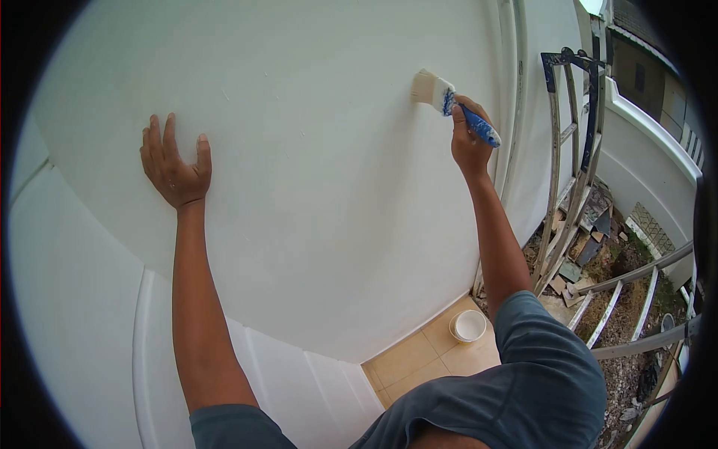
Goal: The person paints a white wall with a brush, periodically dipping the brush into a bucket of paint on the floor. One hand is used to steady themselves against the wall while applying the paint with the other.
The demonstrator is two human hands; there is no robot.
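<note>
Left hand [176, 165] pressed flat against the white wall [321, 224], palm down, fingers spread apart and pointing up, holding nothing. Forearm runs straight down from it to a grey-blue sleeve at the bottom edge.

Wall fills most of the view, smooth and evenly white. A raised panel or moulding line curves across its lower left part.

Right hand [470, 138] raised higher, farther right, fingers wrapped tight around the blue handle of a paintbrush [441, 93]. Bristles pale, angled up and to the left, tips touching the wall near its right edge. Handle end sticks out below the hand, tilted down to the right.

Below, at the foot of the wall: tan tiled floor [419, 355], with a small round bucket [469, 325] standing on it, its inside white.

Right of the wall: a metal ladder [557, 150] with blue-smeared top, leaning upright. Beyond it, rubble [591, 239] on bare ground and a grey railing [636, 277] running across.
</note>
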